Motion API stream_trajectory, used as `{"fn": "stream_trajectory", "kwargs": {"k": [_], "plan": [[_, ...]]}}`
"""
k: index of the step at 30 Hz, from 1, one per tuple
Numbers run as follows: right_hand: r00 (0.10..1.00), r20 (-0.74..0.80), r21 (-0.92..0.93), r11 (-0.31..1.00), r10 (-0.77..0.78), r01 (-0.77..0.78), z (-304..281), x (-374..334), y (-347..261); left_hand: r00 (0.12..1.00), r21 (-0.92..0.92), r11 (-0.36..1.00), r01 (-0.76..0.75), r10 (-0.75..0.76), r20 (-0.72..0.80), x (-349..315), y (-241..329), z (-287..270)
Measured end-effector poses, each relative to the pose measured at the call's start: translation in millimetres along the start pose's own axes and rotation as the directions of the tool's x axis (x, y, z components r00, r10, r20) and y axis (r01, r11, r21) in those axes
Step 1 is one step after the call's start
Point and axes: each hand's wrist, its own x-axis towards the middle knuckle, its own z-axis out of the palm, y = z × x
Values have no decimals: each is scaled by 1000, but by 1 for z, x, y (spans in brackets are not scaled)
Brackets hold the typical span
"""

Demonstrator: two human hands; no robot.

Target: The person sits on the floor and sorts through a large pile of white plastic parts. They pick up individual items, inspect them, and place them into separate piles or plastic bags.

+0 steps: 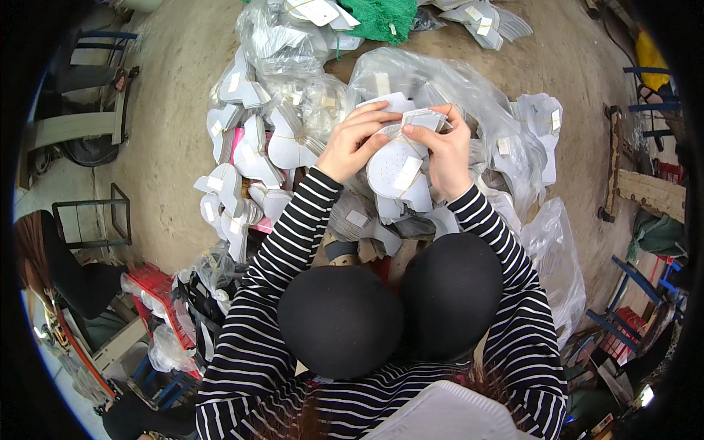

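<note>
Both my hands hold a bundle of pale grey cut-out pieces (386, 163) in front of my knees. The top piece has rows of small holes, a blank-looking white tag, and a thin tie round it. My left hand (355, 142) is closed on the bundle's left edge, thumb on top. On the other side, my right hand (449, 150) pinches the upper right corner between thumb and fingers, where the layers fan slightly. Below the bundle lie more stacked grey pieces (350, 220), partly hidden by it and by my knees.
Tied bundles of grey pieces (253, 150) lie heaped on the left. A clear plastic bag (469, 84) with more stands behind my hands. A green mesh sack (385, 16) is at the far side. Red crates (158, 293) and a bench (73, 132) stand along the left.
</note>
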Motion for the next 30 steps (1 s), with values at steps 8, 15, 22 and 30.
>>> {"fn": "stream_trajectory", "kwargs": {"k": [8,15,22,30], "plan": [[998,58,-91,995,-24,29,-2,1,15,979,299,932,204,-191,-71,-44,48,-4],[999,49,-84,996,-11,15,3,0,13,961,344,898,275,-255,-103,-34,62,-11],[999,46,-193,981,11,-2,0,-2,17,908,120,900,419,-418,-37,-20,62,-16],[998,55,-291,956,-16,31,1,0,21,954,457,855,247,-297,40,-19,58,-26]]}}
